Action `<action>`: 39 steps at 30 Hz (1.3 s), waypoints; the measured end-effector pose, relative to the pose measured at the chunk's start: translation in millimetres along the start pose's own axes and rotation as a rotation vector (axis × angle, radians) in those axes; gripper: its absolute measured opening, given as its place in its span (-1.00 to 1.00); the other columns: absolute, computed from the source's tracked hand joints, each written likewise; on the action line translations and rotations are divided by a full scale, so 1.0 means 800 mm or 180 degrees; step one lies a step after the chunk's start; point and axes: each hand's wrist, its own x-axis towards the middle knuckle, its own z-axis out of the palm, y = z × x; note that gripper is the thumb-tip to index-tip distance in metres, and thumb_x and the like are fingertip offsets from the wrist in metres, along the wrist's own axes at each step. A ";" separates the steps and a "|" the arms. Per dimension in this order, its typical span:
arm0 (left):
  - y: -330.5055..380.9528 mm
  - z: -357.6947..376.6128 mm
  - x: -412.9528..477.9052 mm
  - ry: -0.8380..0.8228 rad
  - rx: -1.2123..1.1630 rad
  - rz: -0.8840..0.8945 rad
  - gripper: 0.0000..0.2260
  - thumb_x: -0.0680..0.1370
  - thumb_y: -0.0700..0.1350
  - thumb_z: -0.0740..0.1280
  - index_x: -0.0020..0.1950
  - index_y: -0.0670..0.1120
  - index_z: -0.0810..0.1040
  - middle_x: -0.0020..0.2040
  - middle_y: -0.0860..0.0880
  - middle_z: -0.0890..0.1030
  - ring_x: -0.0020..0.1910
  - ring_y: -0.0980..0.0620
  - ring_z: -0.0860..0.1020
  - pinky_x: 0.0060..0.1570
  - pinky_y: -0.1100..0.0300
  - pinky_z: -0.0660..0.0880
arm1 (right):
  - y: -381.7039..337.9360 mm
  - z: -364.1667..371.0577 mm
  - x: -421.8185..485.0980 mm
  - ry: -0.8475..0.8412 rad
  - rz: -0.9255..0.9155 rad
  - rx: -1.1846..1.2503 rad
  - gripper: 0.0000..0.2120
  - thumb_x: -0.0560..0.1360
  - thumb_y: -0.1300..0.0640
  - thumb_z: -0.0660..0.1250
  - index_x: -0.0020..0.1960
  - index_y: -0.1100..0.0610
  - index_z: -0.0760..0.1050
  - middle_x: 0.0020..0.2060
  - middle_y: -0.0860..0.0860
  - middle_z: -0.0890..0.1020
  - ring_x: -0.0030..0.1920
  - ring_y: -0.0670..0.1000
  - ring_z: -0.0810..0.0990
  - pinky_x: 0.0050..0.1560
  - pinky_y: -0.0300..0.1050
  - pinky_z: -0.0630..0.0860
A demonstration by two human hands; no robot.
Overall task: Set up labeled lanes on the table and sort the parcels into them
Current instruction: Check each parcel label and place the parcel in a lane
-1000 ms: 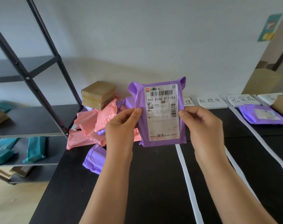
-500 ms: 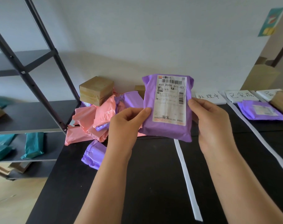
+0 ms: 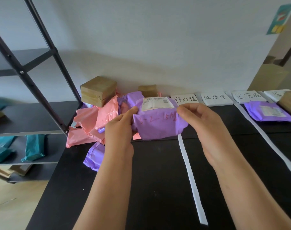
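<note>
Both hands are up over the worktop (image 3: 158, 188) with one purple parcel (image 3: 158, 127) held between them, clear of the surface. The left hand (image 3: 119, 130) has the left end, fingers (image 3: 130, 113) pinched on the wrap. The right hand (image 3: 204, 123) has the right end, and its fingers (image 3: 183, 112) are pinched at the upper right corner.

The parcel's long axis runs left to right, hand to hand. Its far edge is tipped away, so the shipping label (image 3: 158, 103) faces up and is foreshortened. There is red handwriting on the near face, not surely readable.

The parcel hangs just right of the unsorted pile (image 3: 91, 120) of pink and purple bags and brown boxes, above the far end of the first tape strip (image 3: 191, 176). The 待处理 card (image 3: 184, 99) sits just behind its right corner at the wall. The 处理中 card (image 3: 215, 97) and 已完成 card (image 3: 247, 96) are further right. A fourth card (image 3: 274, 94) is half hidden by a brown box (image 3: 289, 102). One sorted bag (image 3: 267, 112) lies in front of the 已完成 card, past the second tape strip (image 3: 264, 135).

Every lane lies to the right of the parcel, so the right hand is the nearer one and the next move is probably a rightward carry and lay-down. Which lane it goes to I cannot tell. The main risk is that it lands straddling a tape strip.
</note>
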 end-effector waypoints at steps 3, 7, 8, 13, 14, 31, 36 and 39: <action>0.003 0.001 -0.002 -0.0015 -0.0119 -0.0101 -0.68 0.53 -0.18 0.41 -0.41 0.07 0.69 -0.51 0.10 0.59 -0.43 0.14 0.56 -0.40 0.28 0.50 | 0.001 0.002 0.000 0.0101 -0.0066 0.0038 -0.84 0.48 0.03 0.47 0.04 0.02 0.61 -0.12 -0.18 0.71 -0.07 -0.26 0.65 -0.19 -0.49 0.48; 0.008 0.007 0.002 0.0103 -0.0222 -0.0252 -0.78 0.57 -0.21 0.37 -0.26 0.01 0.56 -0.59 0.11 0.54 -0.34 0.09 0.52 -0.49 0.35 0.47 | 0.003 0.001 -0.002 0.0237 -0.0232 -0.0147 -0.90 0.47 0.04 0.47 -0.05 0.03 0.65 -0.18 -0.15 0.72 -0.11 -0.23 0.66 -0.17 -0.47 0.49; 0.007 0.007 0.003 0.0130 -0.0234 -0.0257 -0.75 0.54 -0.19 0.42 -0.33 0.02 0.60 -0.57 0.08 0.56 -0.34 0.08 0.53 -0.43 0.29 0.51 | 0.004 0.000 -0.003 0.0247 -0.0253 -0.0178 -0.93 0.49 0.06 0.46 -0.06 0.04 0.66 -0.18 -0.14 0.72 -0.11 -0.23 0.66 -0.16 -0.45 0.51; 0.006 0.006 0.003 0.0037 -0.0393 -0.0335 -0.67 0.57 -0.21 0.37 -0.37 0.02 0.67 -0.61 0.06 0.52 -0.34 0.08 0.49 -0.53 0.35 0.48 | 0.003 -0.006 -0.001 0.0369 -0.0279 -0.0260 -0.90 0.53 0.08 0.41 -0.13 0.07 0.65 -0.20 -0.09 0.71 -0.10 -0.19 0.66 -0.15 -0.42 0.54; 0.004 0.007 0.007 -0.0008 -0.0350 -0.0352 -0.73 0.60 -0.22 0.32 -0.22 0.03 0.69 -0.63 0.07 0.50 -0.33 0.09 0.46 -0.56 0.39 0.44 | 0.002 -0.007 -0.001 0.0364 -0.0272 -0.0250 -0.90 0.53 0.07 0.42 -0.14 0.06 0.65 -0.19 -0.09 0.71 -0.09 -0.19 0.66 -0.14 -0.42 0.54; -0.012 -0.004 -0.006 -0.0319 -0.0021 0.0136 -0.71 0.54 -0.09 0.44 -0.40 -0.03 0.70 -0.42 0.03 0.63 -0.43 0.15 0.55 -0.31 0.27 0.56 | -0.004 -0.014 -0.022 0.0196 -0.0273 -0.0111 -0.92 0.54 0.18 0.41 -0.08 0.04 0.65 -0.19 -0.11 0.73 -0.07 -0.20 0.68 -0.10 -0.39 0.53; -0.011 -0.012 -0.014 -0.0313 0.0377 0.0612 -0.84 0.58 -0.15 0.39 -0.19 -0.08 0.68 -0.20 -0.15 0.70 -0.31 0.03 0.55 -0.21 0.16 0.53 | -0.005 -0.014 -0.026 0.0186 -0.0358 -0.0290 -0.89 0.51 0.22 0.43 -0.10 0.01 0.64 -0.18 -0.15 0.72 -0.09 -0.25 0.67 -0.19 -0.52 0.48; -0.013 -0.022 -0.014 -0.0326 0.0683 0.0879 -0.86 0.60 -0.19 0.35 -0.10 -0.06 0.67 -0.19 0.00 0.69 -0.39 0.22 0.56 -0.38 0.38 0.48 | -0.004 -0.009 -0.029 0.0171 -0.0328 -0.0518 -0.88 0.49 0.19 0.45 -0.11 -0.03 0.62 -0.14 -0.19 0.71 -0.05 -0.25 0.66 -0.19 -0.44 0.52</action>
